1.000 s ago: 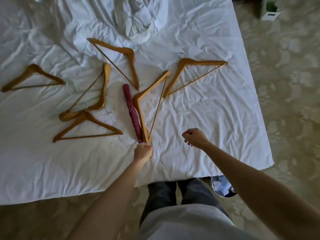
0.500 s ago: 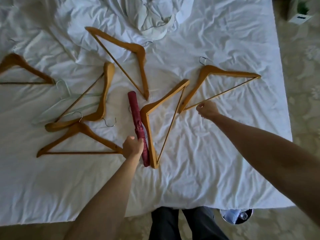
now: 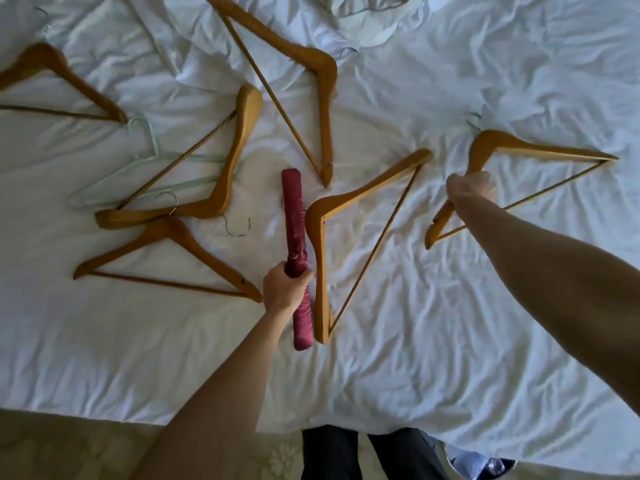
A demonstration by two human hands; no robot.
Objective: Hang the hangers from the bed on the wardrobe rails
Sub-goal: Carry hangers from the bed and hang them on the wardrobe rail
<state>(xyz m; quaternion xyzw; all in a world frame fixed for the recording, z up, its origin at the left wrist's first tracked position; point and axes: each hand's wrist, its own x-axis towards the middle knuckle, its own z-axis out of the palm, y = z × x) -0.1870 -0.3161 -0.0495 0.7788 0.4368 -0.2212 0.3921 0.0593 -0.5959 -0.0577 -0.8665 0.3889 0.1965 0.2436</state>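
Note:
Several wooden hangers lie spread on the white bed (image 3: 450, 341). My left hand (image 3: 285, 289) grips a dark red padded hanger (image 3: 294, 216) lying lengthwise at the middle. Right beside it lies a wooden hanger (image 3: 346, 216). My right hand (image 3: 469, 188) grips the left arm of the rightmost wooden hanger (image 3: 526, 150). More wooden hangers sit at the far middle (image 3: 311, 60), at the left middle (image 3: 235, 150), at the near left (image 3: 166, 244) and at the far left (image 3: 55, 67). A pale green wire hanger (image 3: 145, 168) lies under the left middle one.
A crumpled white cloth (image 3: 367, 15) bunches at the far top of the bed. Patterned carpet (image 3: 69, 445) borders the bed's near edge, where my legs (image 3: 363, 452) stand. A shiny round object (image 3: 481, 462) sits on the floor at the lower right.
The view has moved closer over the bed. My left hand has closed round the red padded hanger. My right hand has reached further right and taken hold of the rightmost wooden hanger.

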